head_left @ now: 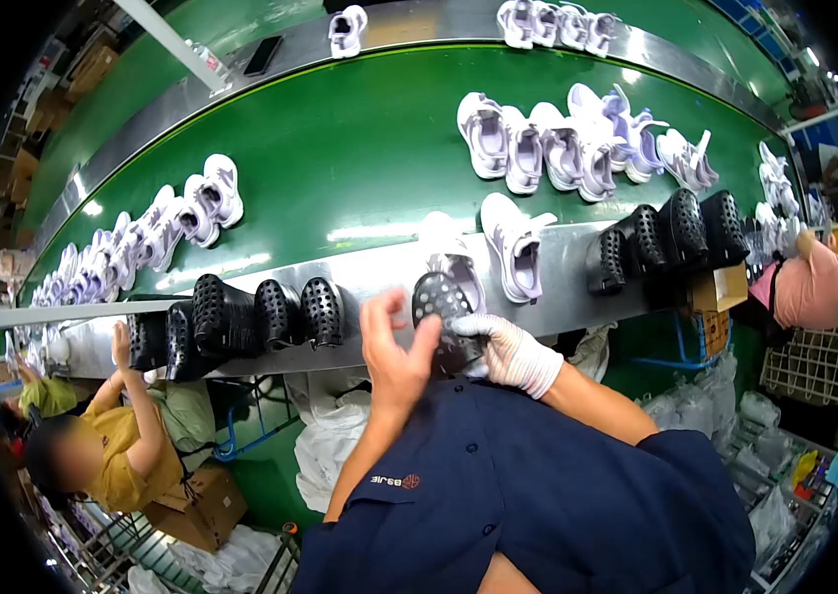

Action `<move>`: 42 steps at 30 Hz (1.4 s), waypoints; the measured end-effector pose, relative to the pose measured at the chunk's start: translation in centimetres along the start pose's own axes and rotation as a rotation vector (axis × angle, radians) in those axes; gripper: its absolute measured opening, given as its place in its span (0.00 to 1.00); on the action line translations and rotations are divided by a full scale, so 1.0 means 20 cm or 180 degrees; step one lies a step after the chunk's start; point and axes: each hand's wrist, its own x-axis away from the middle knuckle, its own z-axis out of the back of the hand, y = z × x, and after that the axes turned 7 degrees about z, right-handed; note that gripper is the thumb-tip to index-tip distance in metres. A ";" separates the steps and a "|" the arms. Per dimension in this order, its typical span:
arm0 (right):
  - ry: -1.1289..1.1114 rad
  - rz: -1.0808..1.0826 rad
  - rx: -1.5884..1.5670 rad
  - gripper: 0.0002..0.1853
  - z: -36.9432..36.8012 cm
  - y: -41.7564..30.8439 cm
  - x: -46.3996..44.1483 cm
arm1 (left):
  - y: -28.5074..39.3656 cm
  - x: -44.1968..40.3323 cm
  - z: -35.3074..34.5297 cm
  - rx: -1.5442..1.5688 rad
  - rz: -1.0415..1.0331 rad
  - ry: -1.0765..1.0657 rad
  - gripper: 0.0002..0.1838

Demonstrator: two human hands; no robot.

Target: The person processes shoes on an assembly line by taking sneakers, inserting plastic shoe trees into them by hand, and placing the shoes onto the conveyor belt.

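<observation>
My right hand [513, 354], in a white knit glove, grips a black perforated shoe form [446, 302] in front of my chest. My left hand [395, 348] is bare, with its fingers apart on the left side of that form. Its thumb overlaps the form's edge; whether it touches cannot be made out. Just beyond, a white shoe [468, 259] stands partly hidden behind the form. Another white and lilac shoe [515, 247] stands to its right on the metal ledge [562, 267].
Several black perforated forms [280, 315] line the ledge at left, more black forms [664, 236] at right. White shoes [508, 148] sit in rows on the green belt [340, 139]. A person in yellow [127, 455] sits at left, one in pink [805, 282] at right.
</observation>
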 end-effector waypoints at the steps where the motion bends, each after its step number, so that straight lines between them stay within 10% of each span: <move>1: 0.0054 -0.0272 -0.0022 0.16 -0.02 -0.02 0.05 | -0.02 -0.05 -0.06 0.0703 0.0612 0.0038 0.21; 3: -0.0131 -0.0263 0.0434 0.19 0.04 0.01 0.05 | -0.10 -0.16 -0.09 0.1643 0.1594 -0.1440 0.18; 5: 0.0566 0.1696 0.3608 0.27 0.07 0.04 0.05 | -0.18 -0.19 -0.19 0.1480 0.1417 -0.1101 0.13; 9: 0.1255 0.1641 0.5825 0.36 -0.03 -0.02 0.23 | -0.31 -0.16 -0.38 0.0783 0.1570 -0.0366 0.10; 17: 0.1549 0.1294 0.6011 0.29 0.24 -0.04 0.09 | -0.36 -0.24 -0.48 -0.0421 0.1173 -0.0344 0.18; 20: 0.1576 0.0653 0.6227 0.27 0.23 -0.14 0.09 | -0.38 -0.37 -0.45 -0.1948 -0.0790 -0.0447 0.19; 27: 0.1608 0.0271 0.6393 0.18 0.19 -0.23 -0.09 | -0.48 -0.73 -0.39 -0.0979 0.1198 -0.3068 0.08; 42: 0.1319 0.1637 0.6782 0.11 0.37 0.00 -0.54 | -0.44 -0.75 -0.36 -0.0785 0.1266 -0.2855 0.14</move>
